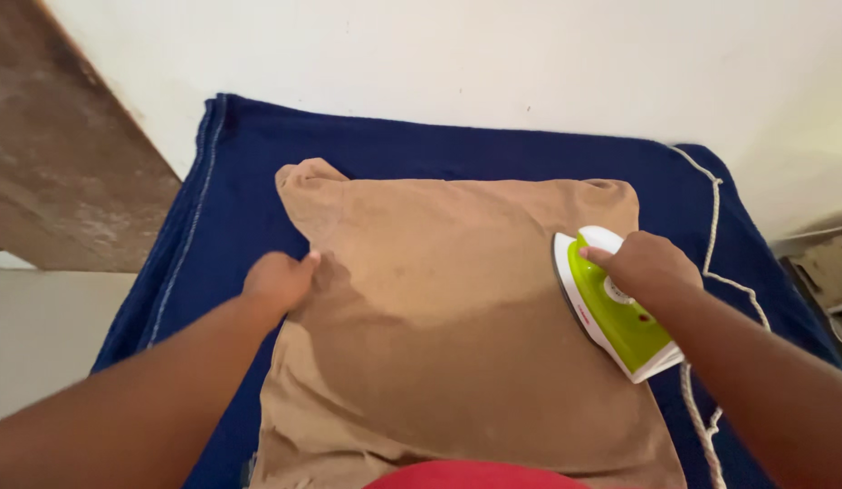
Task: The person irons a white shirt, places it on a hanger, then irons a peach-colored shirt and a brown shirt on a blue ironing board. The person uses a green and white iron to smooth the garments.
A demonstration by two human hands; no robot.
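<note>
A tan cloth [439,317] lies spread flat over a dark blue blanket [439,149]. My right hand [645,267] grips the handle of a white and lime-green iron [611,317], which rests on the cloth's right side. My left hand [278,279] presses down on the cloth's left edge with fingers curled, holding the fabric in place.
The iron's white cord [715,226] runs along the blanket's right edge. A white wall [439,54] stands behind. A brown sloping slab [59,163] sits at the left. A red garment [475,475] shows at the bottom edge.
</note>
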